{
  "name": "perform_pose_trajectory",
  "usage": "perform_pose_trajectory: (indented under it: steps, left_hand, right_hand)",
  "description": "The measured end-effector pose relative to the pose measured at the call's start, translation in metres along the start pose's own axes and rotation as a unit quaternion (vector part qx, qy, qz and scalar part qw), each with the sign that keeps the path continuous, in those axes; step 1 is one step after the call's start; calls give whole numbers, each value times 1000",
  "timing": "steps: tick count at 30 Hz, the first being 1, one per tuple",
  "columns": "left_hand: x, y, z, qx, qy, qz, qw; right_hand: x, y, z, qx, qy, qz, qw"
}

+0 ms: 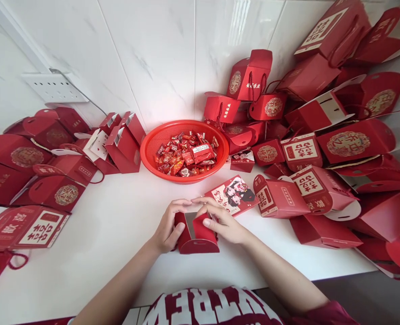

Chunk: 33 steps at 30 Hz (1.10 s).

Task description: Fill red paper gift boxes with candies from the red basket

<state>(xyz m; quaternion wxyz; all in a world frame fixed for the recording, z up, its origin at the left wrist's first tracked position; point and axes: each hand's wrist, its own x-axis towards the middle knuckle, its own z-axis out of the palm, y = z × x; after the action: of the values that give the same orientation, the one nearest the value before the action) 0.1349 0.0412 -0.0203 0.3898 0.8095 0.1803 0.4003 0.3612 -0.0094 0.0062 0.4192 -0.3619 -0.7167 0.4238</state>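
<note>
A small red paper gift box [196, 234] stands on the white table [118, 234] right in front of me. My left hand [169, 228] grips its left side, fingers curled over the top flap. On the box's right side my right hand [220, 221] pinches the top edge. The box's top is partly open, showing a grey inside. Behind it sits a red plastic basket [159, 135] filled with red-wrapped candies [186, 155]. A flat red card with a cartoon couple [234, 194] lies just beyond my right hand.
Folded red gift boxes are piled at the right [322, 135] and stacked at the left [34, 180], some with cord handles. A white tiled wall [159, 54] with a socket strip [53, 86] backs the table. The table's front edge runs near my body.
</note>
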Motion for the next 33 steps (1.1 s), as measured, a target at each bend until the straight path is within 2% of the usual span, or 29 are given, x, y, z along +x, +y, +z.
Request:
perform_pose_trajectory:
  steps: [3,7,11,16,23,26,29,33]
  left_hand:
    - [1,7,2,-37,43,-26,998]
    - [1,16,-2,-95,64,-85,990]
    - [1,12,-14,-135,60,-74,986]
    - [4,9,-23,-73,10,-73,995]
    - [14,32,-6,-18,-108,14,994]
    - [14,33,-6,-23,-107,14,994]
    - [12,24,-16,-25,-83,18,996]
    - [9,8,-34,54,-44,7,998]
  right_hand:
    - [0,4,-1,104,12,27,994]
    - [1,13,-2,197,9,45,979]
    - [0,19,-7,259,31,54,964]
    - [-3,16,-15,216,3,57,975]
    - [-4,11,-11,155,33,21,987]
    - [-5,13,-14,141,57,17,988]
    - [-6,18,-22,148,85,20,985]
    - [-9,25,-34,148,100,26,984]
